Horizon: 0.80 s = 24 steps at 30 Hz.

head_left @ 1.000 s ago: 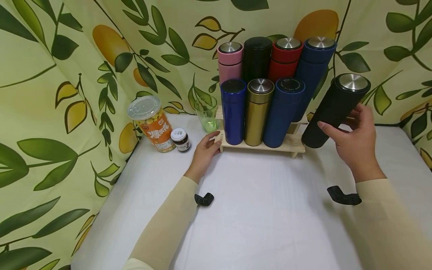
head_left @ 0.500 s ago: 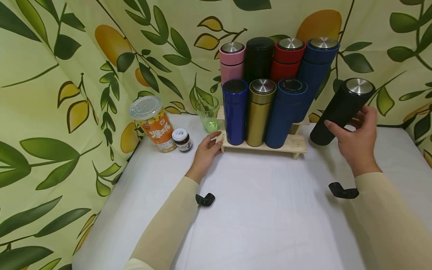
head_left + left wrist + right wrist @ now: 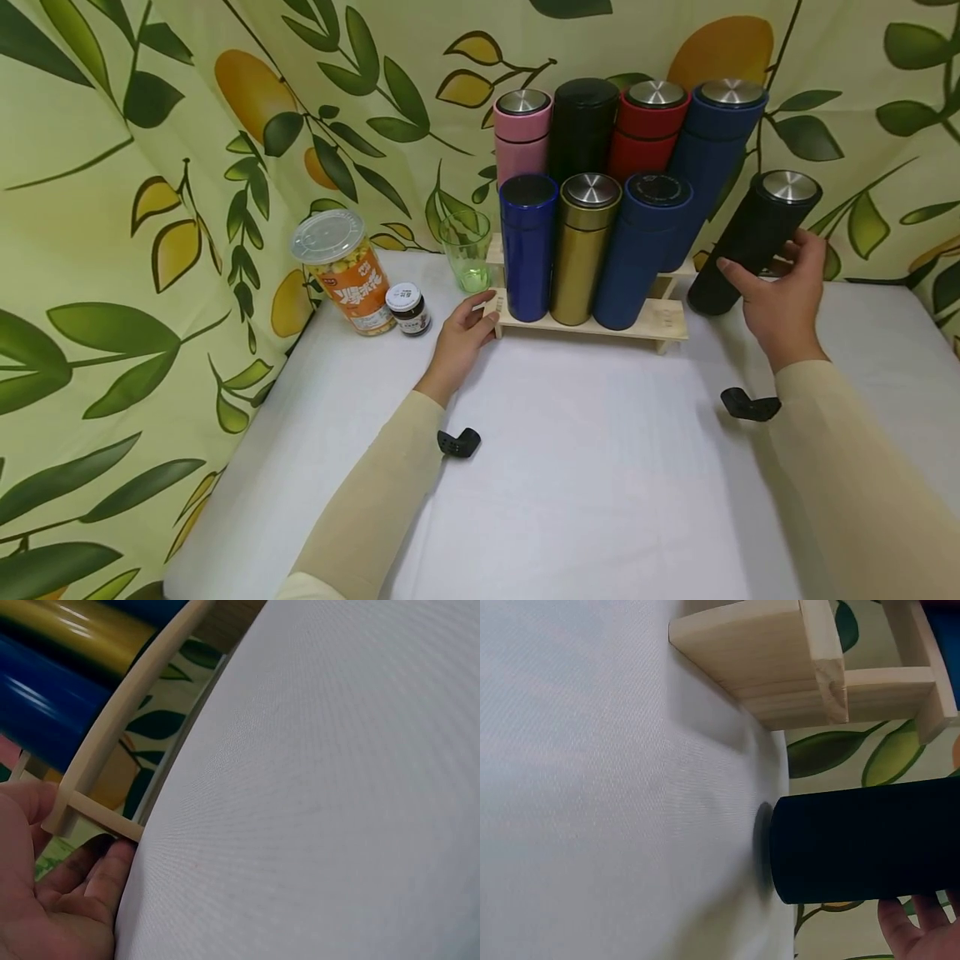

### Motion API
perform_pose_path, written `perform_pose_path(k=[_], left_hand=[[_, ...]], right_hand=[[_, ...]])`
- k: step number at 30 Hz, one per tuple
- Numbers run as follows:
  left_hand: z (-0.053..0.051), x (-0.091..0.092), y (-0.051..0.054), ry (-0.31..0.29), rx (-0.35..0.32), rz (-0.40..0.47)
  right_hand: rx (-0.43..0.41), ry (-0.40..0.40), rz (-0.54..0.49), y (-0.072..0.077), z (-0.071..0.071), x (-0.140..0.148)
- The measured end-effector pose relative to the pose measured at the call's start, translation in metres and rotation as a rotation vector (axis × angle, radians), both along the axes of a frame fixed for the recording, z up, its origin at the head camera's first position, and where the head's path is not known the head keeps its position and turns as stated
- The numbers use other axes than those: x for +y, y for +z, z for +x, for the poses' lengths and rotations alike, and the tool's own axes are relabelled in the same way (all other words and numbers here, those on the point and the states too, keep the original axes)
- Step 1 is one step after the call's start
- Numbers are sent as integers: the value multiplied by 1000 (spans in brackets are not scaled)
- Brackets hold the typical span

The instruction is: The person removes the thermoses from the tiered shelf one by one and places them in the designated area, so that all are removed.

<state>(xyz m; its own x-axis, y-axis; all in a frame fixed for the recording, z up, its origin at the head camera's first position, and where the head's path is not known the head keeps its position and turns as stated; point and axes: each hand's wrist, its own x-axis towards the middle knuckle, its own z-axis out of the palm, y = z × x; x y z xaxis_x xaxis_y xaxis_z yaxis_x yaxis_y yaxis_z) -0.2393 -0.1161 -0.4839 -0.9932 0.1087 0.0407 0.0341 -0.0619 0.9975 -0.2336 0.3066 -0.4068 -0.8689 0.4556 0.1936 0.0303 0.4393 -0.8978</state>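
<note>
The right hand [image 3: 791, 296] has its thumb and fingers wrapped around a matte black cylindrical flask with a silver-disc lid [image 3: 753, 242], tilted in the head view, just right of the rack; whether its base touches the white tablecloth [image 3: 585, 467] is unclear. The left hand [image 3: 459, 343] pinches the left end of a two-tier pale wooden rack [image 3: 663, 319]. On its lower step stand a glossy royal-blue flask [image 3: 527, 258], a metallic gold flask [image 3: 579, 275] and a matte blue flask [image 3: 633, 258]; behind are pink [image 3: 522, 154], black [image 3: 583, 133], red [image 3: 648, 137] and blue [image 3: 712, 142] flasks. Left of the rack sits a translucent green glass [image 3: 467, 250].
</note>
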Motion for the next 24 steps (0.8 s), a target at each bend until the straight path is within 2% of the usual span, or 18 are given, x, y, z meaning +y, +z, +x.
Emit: perform_pose_path(k=[6, 13, 24], left_hand=[[0, 0, 0, -15, 2, -1], [-1, -1, 2, -7, 22, -5], [1, 0, 2, -7, 15, -14]], right_hand=[[-40, -11, -8, -6, -5, 1], [-72, 24, -15, -7, -10, 5], [-104, 55, -58, -2, 1, 10]])
